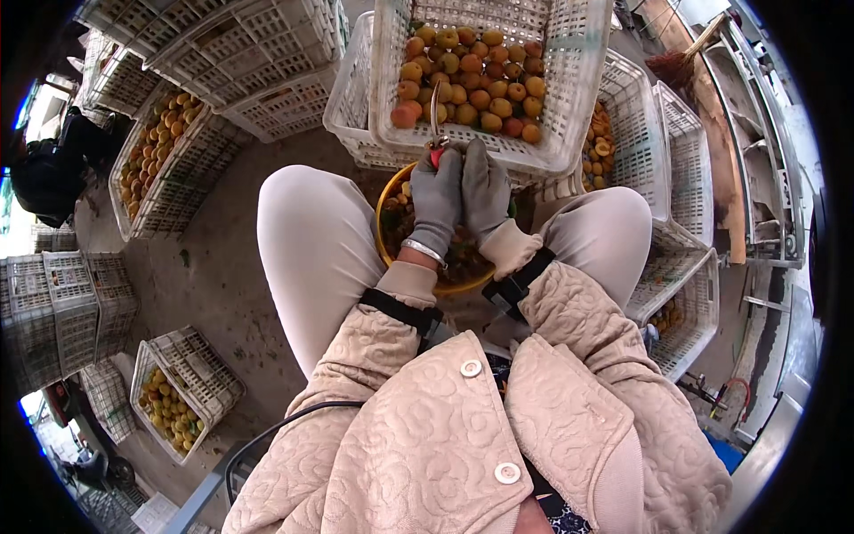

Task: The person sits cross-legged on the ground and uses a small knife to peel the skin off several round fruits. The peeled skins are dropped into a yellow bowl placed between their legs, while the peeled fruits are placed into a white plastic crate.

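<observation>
Both hands wear grey gloves and meet above a yellow bucket (385, 247) between the knees. My left hand (435, 197) grips a red-handled tool (437, 157) with a narrow, curved metal blade that points away from me. Close against it is my right hand (485, 190), its fingers curled; whether something lies inside them is hidden. Dark scraps and pieces of fruit (400, 203) show in the bucket, partly covered by the hands. Just beyond, a tilted white plastic crate (560, 143) holds many apricots (480, 100), and the blade overlaps its near side in view.
Stacked white crates (267, 60) rise at the far left. Crates of apricots stand on the left floor (163, 163) and lower left (167, 414). More crates (634, 133) line the right, some holding fruit. A broom (674, 67) leans at the far right. A black cable (287, 420) runs by my left sleeve.
</observation>
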Motion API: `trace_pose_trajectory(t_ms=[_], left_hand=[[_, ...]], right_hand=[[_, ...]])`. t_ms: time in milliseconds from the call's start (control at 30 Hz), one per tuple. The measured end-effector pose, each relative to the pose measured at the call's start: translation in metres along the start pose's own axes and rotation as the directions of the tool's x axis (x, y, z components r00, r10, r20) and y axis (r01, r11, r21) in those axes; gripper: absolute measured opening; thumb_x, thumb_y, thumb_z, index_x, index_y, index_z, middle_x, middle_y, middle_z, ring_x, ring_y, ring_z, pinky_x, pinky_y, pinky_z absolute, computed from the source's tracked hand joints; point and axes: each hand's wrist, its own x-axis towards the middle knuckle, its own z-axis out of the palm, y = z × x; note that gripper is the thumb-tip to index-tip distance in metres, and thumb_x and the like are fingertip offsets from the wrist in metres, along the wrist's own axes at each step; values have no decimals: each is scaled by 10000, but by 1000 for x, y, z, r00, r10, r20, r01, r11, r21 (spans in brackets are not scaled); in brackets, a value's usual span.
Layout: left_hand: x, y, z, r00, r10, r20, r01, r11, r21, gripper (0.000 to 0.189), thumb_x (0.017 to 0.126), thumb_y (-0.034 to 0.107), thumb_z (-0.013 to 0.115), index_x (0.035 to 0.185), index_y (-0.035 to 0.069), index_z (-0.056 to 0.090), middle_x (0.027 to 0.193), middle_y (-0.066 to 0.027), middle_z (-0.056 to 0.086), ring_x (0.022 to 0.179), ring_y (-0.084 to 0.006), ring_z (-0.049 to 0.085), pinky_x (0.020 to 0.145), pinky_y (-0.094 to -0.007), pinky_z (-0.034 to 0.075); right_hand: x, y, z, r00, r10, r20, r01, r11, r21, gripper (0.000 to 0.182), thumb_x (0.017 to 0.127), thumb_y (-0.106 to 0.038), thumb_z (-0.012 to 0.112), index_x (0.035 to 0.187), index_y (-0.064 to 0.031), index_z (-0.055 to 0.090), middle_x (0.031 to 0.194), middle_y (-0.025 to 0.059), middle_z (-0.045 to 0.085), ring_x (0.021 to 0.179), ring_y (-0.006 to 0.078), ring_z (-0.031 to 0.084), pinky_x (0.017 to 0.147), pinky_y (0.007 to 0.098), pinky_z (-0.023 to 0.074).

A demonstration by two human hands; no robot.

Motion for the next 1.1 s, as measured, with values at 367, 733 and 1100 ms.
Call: trace_pose_trajectory(t_ms=[367,733,1100], left_hand=[[-6,33,-9,938,234,256,-340,470,815,298,903,238,662,1070,-9,646,938,-46,683,796,-112,611,720,-261,503],[11,-11,-9,993,121,19,-121,959,255,136,898,138,647,946,11,643,853,-4,642,732,-82,558,654,-250,481],[24,-16,-8,998,39,-57,-23,966,258,199,870,195,630,904,1,656,803,-40,646,716,-105,541,667,-284,470]], right_hand=[[7,-43,-21,726,505,466,-686,494,534,449,975,-469,484,1153,-77,612,1079,124,631,969,258,603,836,386,500],[20,34,16,939,311,150,-338,914,223,522,989,-464,439,1042,20,629,951,152,675,880,282,622,791,377,473],[21,31,13,983,185,-6,-183,967,-179,661,954,-583,360,1173,-4,591,1161,303,593,1119,506,511,929,506,418]])
